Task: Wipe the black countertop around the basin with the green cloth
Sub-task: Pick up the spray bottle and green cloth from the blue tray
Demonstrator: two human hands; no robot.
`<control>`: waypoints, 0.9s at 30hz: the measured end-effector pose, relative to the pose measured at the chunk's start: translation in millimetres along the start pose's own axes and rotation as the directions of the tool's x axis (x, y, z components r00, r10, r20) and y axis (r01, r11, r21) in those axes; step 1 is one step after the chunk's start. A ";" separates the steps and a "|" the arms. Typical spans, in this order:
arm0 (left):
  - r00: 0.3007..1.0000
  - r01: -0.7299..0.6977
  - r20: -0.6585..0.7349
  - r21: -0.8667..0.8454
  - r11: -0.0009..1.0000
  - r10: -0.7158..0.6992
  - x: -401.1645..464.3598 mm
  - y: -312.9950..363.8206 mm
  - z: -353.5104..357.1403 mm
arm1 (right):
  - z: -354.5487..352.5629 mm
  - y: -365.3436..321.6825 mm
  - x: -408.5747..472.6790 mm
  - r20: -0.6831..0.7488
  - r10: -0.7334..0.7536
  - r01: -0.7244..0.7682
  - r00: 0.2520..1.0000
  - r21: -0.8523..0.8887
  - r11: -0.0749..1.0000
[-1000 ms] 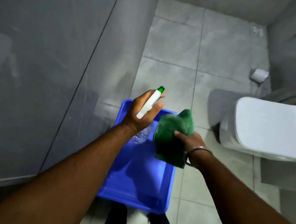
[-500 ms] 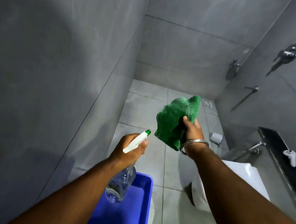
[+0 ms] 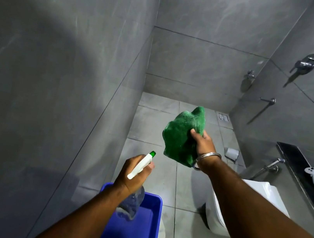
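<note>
Green cloth [image 3: 182,138]: fuzzy, thick-piled fabric, bunched into a lumpy wad with one peak pointing up. I see my right hand [image 3: 201,142] clenched on its right edge, thumb pressed into the pile, holding it in the air above the floor; a plain silver metal bangle [image 3: 208,156] circles that wrist.

Spray bottle with clear plastic body, white trigger head and green nozzle tip [image 3: 140,167]: my left hand [image 3: 131,177] is wrapped tight round its neck, nozzle aimed up and away from me. The see-through body hangs below the fist, over the near left corner of the tub.

Blue rectangular plastic tub [image 3: 153,230]: smooth, glossy, rounded rim, on the floor beneath my left forearm.

Black polished ledge [image 3: 305,171]: narrow, shiny strip along the right wall, well apart from the cloth. A small white handheld controller [image 3: 312,174] lies on it.

White ceramic toilet [image 3: 260,195]: smooth, partly hidden by my right forearm.

Walls and floor: large grey matte tiles with faint marbling. Chrome tap fittings [image 3: 304,64] are on the right wall.
</note>
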State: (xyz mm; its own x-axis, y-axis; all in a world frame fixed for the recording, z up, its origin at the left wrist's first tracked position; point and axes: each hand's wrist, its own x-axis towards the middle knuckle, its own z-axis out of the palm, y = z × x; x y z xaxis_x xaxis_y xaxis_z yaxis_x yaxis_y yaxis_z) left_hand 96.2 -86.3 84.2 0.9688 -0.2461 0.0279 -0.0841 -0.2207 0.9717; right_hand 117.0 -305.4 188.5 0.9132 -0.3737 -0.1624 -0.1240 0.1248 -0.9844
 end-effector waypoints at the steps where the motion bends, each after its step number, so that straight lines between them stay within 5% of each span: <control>1: 1.000 -0.010 0.025 -0.015 1.000 0.011 -3.0 -9.2 -0.1 | -0.9 6.4 -0.6 0.006 0.013 -0.013 1.000 -0.011 1.000; 6: 0.991 0.122 -0.053 -0.058 0.991 -0.126 -17.1 -61.2 5.2 | -6.8 51.2 -13.1 0.056 0.140 -0.139 0.989 -0.007 0.990; 16: 0.989 -0.044 -0.135 0.076 0.996 0.054 -43.7 -132.8 14.8 | -17.9 133.5 -51.7 0.088 0.308 -0.312 0.947 0.040 0.949; 22: 0.962 0.262 -0.072 -0.010 0.965 -0.262 -76.9 -134.5 -2.8 | -19.1 148.1 -76.4 0.216 0.423 -0.440 0.880 0.038 0.897; 27: 0.780 0.618 -0.171 0.063 0.783 -0.602 -104.6 -145.7 -34.5 | -26.9 165.7 -116.0 0.337 0.490 -0.425 0.804 -0.249 0.870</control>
State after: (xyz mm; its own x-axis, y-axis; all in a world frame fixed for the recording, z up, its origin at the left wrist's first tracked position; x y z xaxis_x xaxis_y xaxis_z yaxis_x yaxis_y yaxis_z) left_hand 15.1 4.1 -52.2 0.8462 0.1023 -0.5230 0.5185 -0.3844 0.7638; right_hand -19.9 -266.1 42.4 0.8044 0.0705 -0.5899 -0.5931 0.0382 -0.8042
